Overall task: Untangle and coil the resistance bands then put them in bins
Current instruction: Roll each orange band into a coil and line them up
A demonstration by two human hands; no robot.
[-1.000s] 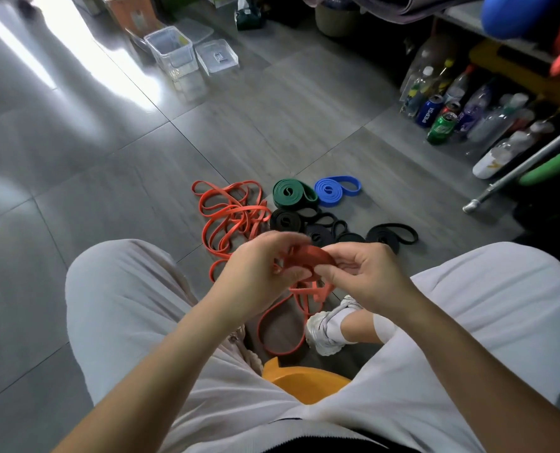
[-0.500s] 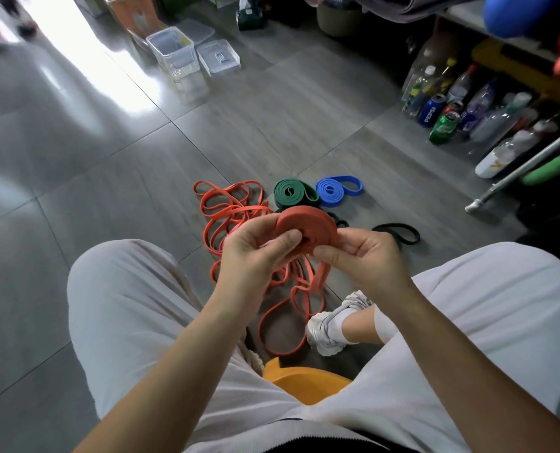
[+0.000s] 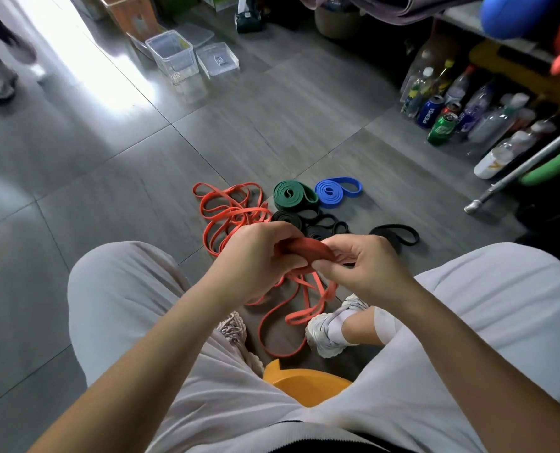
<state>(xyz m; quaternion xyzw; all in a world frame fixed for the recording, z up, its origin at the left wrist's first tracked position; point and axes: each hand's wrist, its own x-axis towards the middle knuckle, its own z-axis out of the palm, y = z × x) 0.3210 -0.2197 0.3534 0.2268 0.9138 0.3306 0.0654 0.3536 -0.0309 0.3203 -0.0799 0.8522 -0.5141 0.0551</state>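
Strong daylight comes from the upper left and makes glare on the grey floor [image 3: 85,83]. Right side dim; edges curved, blurred.

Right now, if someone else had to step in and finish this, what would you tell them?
Left hand and right hand both grip a half-rolled orange coil; its tail hangs to the floor between the feet.
Done: green coil, blue coil and black coils lie rolled on the floor.
Left: finish the orange coil, untangle the orange pile, then put every coil in the clear bins farther off.
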